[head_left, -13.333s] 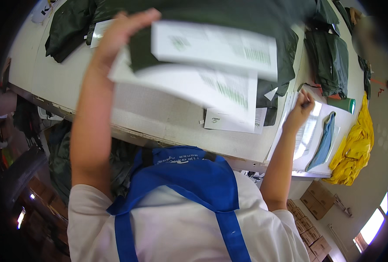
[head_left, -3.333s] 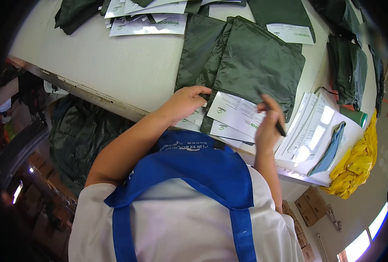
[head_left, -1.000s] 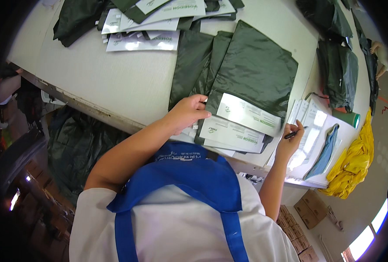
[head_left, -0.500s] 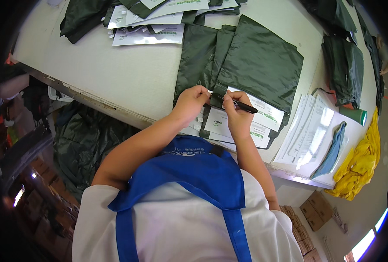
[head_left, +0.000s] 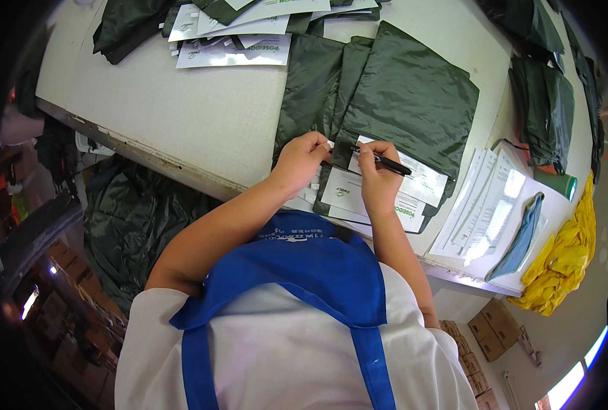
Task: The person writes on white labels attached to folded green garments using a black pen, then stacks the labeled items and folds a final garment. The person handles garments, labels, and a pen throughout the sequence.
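Over the green bundle (head_left: 413,96), a black pen (head_left: 394,165)

The right hand (head_left: 382,182) grips the black pen between thumb and fingers, one end toward the left hand (head_left: 298,161), whose thumb and forefinger pinch a small white tag (head_left: 330,143) at the green bundle's left edge. A white card (head_left: 427,187) lies beneath the pen.

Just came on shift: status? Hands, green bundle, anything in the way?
Left hand at small white tag; right hand holding black pen. Folded dark-green bundle flat, white cards at near edge. Paper sheets clear, rightward.
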`<state>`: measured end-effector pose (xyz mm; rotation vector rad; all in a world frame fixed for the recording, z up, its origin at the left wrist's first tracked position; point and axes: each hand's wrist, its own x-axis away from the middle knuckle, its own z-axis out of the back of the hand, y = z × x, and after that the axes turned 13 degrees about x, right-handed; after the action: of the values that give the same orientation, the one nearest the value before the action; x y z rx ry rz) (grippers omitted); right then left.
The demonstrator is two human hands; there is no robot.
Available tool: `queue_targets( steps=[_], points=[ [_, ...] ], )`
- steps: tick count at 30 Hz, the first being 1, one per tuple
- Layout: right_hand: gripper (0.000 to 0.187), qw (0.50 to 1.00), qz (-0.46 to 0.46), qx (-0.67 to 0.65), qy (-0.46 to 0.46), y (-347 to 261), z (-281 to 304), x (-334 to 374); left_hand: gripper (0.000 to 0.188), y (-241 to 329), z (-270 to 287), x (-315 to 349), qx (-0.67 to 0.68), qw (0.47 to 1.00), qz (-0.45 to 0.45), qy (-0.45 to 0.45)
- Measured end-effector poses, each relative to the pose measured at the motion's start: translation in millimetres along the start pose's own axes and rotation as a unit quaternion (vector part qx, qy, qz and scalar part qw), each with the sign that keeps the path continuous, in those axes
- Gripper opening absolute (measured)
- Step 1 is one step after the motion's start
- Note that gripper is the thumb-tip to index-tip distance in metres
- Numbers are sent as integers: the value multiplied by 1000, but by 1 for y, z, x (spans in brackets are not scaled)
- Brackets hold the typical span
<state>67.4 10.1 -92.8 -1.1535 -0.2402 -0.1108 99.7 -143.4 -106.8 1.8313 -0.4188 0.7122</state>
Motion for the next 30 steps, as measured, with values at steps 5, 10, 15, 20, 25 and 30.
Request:
queue_targets(
  steps=[5, 10, 15, 20, 25, 30],
  points=[
    [8, 996, 62, -57, 2, -21, 9, 13, 13, 29, 0, 20, 249, 967, 46, 2],
    [8, 977, 213, -15, -15, -48, 15, 30, 17, 46, 4, 31, 472, 872, 29, -129],
    [10, 963, 269, 31, 4, -63, 17, 35, 15, 60, -5, 43, 493, 857, 21, -146],
    [12, 957, 287, 44, 23, -66, 16, 40, 15, 61, -5, 51, 459, 867, 6, -195],
    [11, 947, 318, 34, 34, -72, 20, 45, 14, 68, -8, 59, 442, 877, 2, -186],
    [11, 941, 333, 31, 46, -80, 23, 46, 14, 66, -10, 63, 445, 869, -3, -216]
  ],
)
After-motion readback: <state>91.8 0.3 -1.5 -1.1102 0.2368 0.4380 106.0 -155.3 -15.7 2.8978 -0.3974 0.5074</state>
